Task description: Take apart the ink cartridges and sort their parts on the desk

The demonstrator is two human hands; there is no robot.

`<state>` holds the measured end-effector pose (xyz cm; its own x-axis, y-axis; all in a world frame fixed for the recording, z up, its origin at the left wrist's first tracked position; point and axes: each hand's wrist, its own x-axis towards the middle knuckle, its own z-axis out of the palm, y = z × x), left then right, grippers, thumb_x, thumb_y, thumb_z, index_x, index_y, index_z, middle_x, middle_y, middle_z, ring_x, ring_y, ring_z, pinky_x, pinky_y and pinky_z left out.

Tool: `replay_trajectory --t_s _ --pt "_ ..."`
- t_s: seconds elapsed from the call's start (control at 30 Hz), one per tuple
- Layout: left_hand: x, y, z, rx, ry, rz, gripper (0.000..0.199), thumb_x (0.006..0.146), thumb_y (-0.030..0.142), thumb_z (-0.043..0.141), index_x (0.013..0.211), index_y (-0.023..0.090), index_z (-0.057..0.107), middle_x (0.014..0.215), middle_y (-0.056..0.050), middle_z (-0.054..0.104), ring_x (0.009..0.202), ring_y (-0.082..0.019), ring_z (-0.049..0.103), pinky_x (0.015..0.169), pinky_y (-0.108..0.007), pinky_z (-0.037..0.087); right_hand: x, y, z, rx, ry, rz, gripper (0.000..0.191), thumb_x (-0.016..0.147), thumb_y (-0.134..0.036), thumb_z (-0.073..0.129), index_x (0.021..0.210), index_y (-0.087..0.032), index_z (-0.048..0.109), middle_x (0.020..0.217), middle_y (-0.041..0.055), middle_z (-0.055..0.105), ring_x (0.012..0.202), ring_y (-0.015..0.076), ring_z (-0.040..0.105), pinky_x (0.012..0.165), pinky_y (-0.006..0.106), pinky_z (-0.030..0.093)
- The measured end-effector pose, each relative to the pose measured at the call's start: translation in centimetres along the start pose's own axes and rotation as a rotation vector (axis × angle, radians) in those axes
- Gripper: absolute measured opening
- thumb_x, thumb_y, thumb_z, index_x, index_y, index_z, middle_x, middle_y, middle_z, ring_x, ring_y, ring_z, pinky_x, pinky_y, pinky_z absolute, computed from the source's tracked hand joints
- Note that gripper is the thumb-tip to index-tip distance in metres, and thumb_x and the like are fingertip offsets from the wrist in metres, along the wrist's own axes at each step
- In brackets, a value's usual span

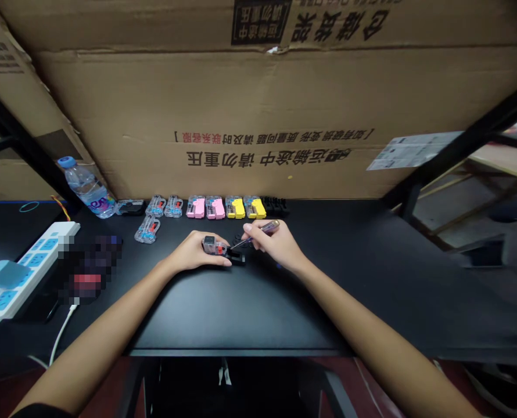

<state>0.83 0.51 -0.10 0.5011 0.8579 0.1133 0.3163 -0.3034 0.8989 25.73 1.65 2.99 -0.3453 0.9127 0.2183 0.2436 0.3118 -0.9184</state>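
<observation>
My left hand (pixel 193 251) is closed around a small clear plastic device (pixel 210 246) with a red part inside and a dark square end. A black piece (pixel 236 257) extends from its right side; whether the two are joined I cannot tell. Between the fingers of my right hand (pixel 276 244) is a slim screwdriver (pixel 265 229), slanted down to the left with its tip at the device's right end. Just behind the tip, dark coiled items (pixel 240 240) lie on the black table (pixel 258 307), partly hidden by my right hand.
Along the back stand clear devices (pixel 173 206), pink ones (pixel 215 208), yellow ones (pixel 235 208) and black parts (pixel 275 205). Another clear device (pixel 147 229) lies nearer. At left are a water bottle (pixel 88 188), a power strip (pixel 27 273) and a white cable (pixel 62 331). Cardboard (pixel 250 98) walls the back.
</observation>
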Motion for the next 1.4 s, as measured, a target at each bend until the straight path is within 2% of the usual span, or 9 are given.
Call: replay_trajectory --t_s 0.17,0.4,0.53,0.8,0.9,1.03,1.23,1.4 --pt "0.0 -0.3 -0.2 0.002 -0.013 0.017 0.049 0.073 0.049 0.094 0.107 0.015 0.083 0.095 -0.006 0.08 0.083 -0.018 0.071 0.08 -0.028 0.054 -0.4 -0.3 -0.1 -0.053 -0.059 -0.03 0.036 0.099 -0.044 0.062 0.081 -0.017 0.077 0.058 -0.0017 0.059 0.053 0.0125 0.051 0.055 0.028 0.038" --pt "0.2 -0.1 -0.1 -0.002 -0.033 0.026 0.047 0.074 0.047 0.094 0.107 0.017 0.082 0.096 -0.005 0.079 0.086 -0.018 0.07 0.081 -0.028 0.053 -0.7 -0.8 -1.1 -0.129 -0.116 -0.173 0.021 0.094 -0.027 0.061 0.082 -0.018 0.076 0.077 0.0036 0.073 0.067 0.016 0.062 0.065 0.029 0.045" --pt "0.2 -0.1 -0.1 -0.02 -0.043 0.006 0.049 0.073 0.05 0.094 0.107 0.016 0.082 0.096 -0.005 0.079 0.084 -0.019 0.07 0.081 -0.029 0.053 -0.7 -0.9 -1.2 -0.153 -0.143 -0.218 0.023 0.095 -0.028 0.061 0.083 -0.018 0.077 0.079 0.0043 0.073 0.069 0.0164 0.063 0.067 0.029 0.046" --pt "0.2 0.0 0.0 0.0 -0.057 -0.008 0.052 0.073 0.052 0.093 0.109 0.016 0.084 0.092 -0.005 0.079 0.08 -0.018 0.068 0.076 -0.028 0.052 -0.6 -1.9 -1.0 -0.153 -0.166 -0.173 0.033 0.099 -0.037 0.06 0.081 -0.019 0.081 0.071 0.003 0.069 0.06 0.0147 0.055 0.06 0.029 0.044" --pt "0.2 0.0 0.0 0.031 -0.069 -0.001 0.054 0.074 0.054 0.092 0.111 0.015 0.084 0.084 -0.003 0.077 0.073 -0.016 0.064 0.069 -0.026 0.05 -0.7 -1.9 -0.5 -0.148 -0.11 -0.149 0.04 0.101 -0.044 0.06 0.077 -0.019 0.081 0.065 0.0026 0.067 0.057 0.0147 0.055 0.058 0.029 0.044" --pt "0.1 -0.1 0.1 0.031 -0.059 -0.001 0.057 0.075 0.055 0.091 0.114 0.015 0.083 0.078 0.0 0.074 0.068 -0.014 0.06 0.065 -0.024 0.047 -0.9 -1.2 0.7 -0.101 0.045 -0.094 0.045 0.099 -0.049 0.065 0.069 -0.018 0.08 0.054 0.0014 0.062 0.053 0.0151 0.056 0.056 0.03 0.043" --pt "0.2 -0.3 0.3 0.006 -0.01 -0.014 0.056 0.075 0.052 0.091 0.116 0.015 0.083 0.091 -0.004 0.08 0.078 -0.018 0.069 0.075 -0.026 0.053 -1.2 -0.5 0.9 -0.095 0.239 -0.019 0.049 0.099 -0.054 0.066 0.071 -0.017 0.083 0.049 0.0013 0.059 0.046 0.0138 0.05 0.05 0.03 0.04" --pt "0.3 -0.4 0.4 -0.008 0.01 -0.071 0.06 0.073 0.053 0.092 0.119 0.015 0.082 0.092 -0.004 0.081 0.079 -0.019 0.07 0.078 -0.029 0.054 -1.0 -0.9 0.1 -0.118 0.287 -0.016 0.052 0.098 -0.057 0.065 0.07 -0.017 0.082 0.048 0.0015 0.057 0.045 0.0139 0.049 0.048 0.03 0.039"
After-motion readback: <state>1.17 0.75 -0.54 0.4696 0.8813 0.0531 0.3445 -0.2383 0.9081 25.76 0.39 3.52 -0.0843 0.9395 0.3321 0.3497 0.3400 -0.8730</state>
